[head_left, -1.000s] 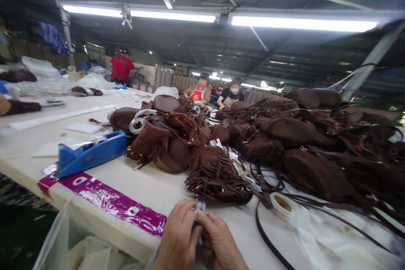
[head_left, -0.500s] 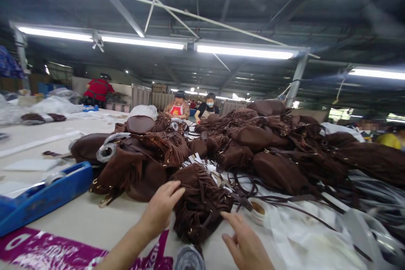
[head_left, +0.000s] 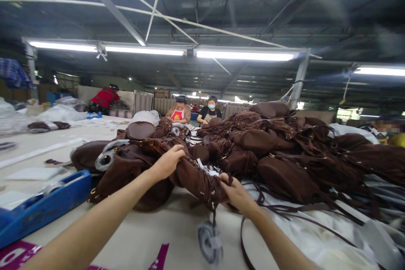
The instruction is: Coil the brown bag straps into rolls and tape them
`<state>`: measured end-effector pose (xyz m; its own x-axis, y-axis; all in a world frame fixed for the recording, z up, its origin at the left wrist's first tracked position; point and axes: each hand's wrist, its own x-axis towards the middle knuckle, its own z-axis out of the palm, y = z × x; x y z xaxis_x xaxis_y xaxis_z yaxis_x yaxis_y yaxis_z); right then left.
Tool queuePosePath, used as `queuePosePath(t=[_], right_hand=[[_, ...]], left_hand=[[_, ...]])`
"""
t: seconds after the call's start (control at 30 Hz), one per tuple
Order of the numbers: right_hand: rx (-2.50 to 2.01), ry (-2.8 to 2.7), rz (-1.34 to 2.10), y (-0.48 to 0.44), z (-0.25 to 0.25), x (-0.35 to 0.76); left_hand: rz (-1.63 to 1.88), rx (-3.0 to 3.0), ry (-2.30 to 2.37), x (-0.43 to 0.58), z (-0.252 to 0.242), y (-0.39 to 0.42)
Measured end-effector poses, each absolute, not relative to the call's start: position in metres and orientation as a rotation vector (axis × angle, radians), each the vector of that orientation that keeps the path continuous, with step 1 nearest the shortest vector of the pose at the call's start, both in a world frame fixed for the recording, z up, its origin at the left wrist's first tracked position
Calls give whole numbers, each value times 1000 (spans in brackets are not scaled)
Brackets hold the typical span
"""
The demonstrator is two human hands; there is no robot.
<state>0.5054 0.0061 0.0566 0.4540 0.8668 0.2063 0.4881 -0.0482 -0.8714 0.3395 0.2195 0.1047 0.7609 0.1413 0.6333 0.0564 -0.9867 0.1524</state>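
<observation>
Over the near part of the table (head_left: 133,236), seen from the head camera, a person's two bare hands hold one brown bag (head_left: 190,177) between them, just in front of a heap of other bags (head_left: 259,139). A plastic-wrapped coil (head_left: 209,242) dangles from it on a dark strip. To hold it well, I'd have both ends at an even height, so the soft middle doesn't sag, and give the coil room to swing free of the loose strap (head_left: 245,240) beside it; a snag there looks the likeliest trouble. The left hand (head_left: 169,161) bends over the bag's left end, fingers curled and mostly closed on it. The right hand (head_left: 234,190) grips the other end, fingers tucked around something dark, strap or flap, I can't tell which. Toward the table's near left corner stands a blue tape dispenser (head_left: 47,209), well apart from the bag.
</observation>
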Motion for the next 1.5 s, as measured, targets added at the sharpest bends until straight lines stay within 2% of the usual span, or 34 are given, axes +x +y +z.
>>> queuePosePath(t=[0.13,0.23,0.33,0.47,0.6,0.8,1.07,1.2,1.33,1.4,1.5], right_hand=[[-1670,-1247,275,13,122,506],[-1671,-1288,121,16,157,493],[-1697,-1348,125,21,167,474],[-1764,-1407,346,33,150,460],[-1837,-1296,431,35,138,475],[-2044,-1187,471,-6,130,503],[-2146,-1221,695,-81,52,457],[-2000,-1165,868,-96,63,476],[-1796,-1121,1086,-109,81,473],[-1738,-1082,1181,-110,70,452],[-1647,-848,1231,-100,30,419]], left_hand=[[1248,2720,304,332,158,224],[1402,2566,391,314,180,194],[1138,2462,302,297,174,145],[720,2527,316,292,135,104],[599,2504,422,293,100,116],[813,2449,513,288,80,136],[1170,2874,272,276,24,158],[1167,3178,203,268,18,190],[1010,3353,122,272,29,210],[1053,3357,91,274,31,202],[1340,3211,236,266,19,165]])
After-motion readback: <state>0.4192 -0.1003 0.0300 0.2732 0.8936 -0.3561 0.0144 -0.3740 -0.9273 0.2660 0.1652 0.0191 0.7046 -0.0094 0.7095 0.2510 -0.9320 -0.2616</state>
